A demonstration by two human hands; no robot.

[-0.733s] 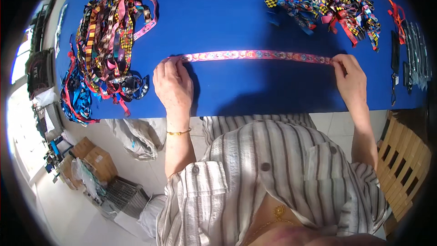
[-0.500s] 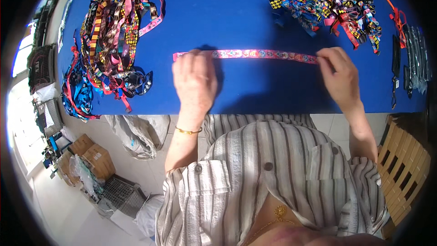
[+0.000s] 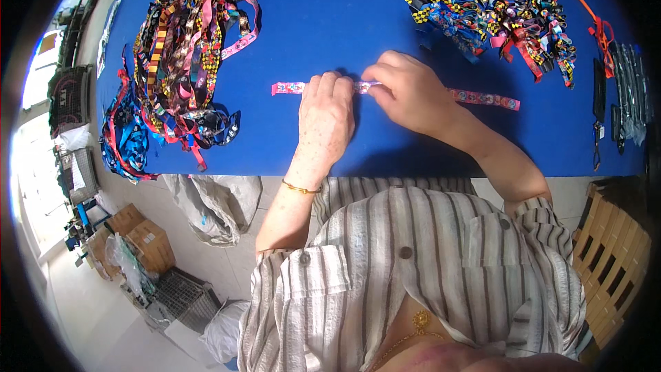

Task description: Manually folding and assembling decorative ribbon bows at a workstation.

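A pink printed ribbon strap lies stretched from left to right across the blue table. My left hand is closed on it near its left end, fingers together and pressing it to the table, with a short end showing beyond. Just to the right, my right hand pinches the strap between thumb and forefinger. The stretch behind my right hand is hidden, and the far right end lies loose on the cloth.
A heap of long colourful lanyard straps lies at the left. Bundled short straps fill the far right. Orange-handled scissors, a black strap and plastic-wrapped dark pieces sit at the right edge of the blue table.
My right hand has left the strap's right end and moved left, close to my left hand, where it pinches the strap. My left hand has shifted slightly right along it.
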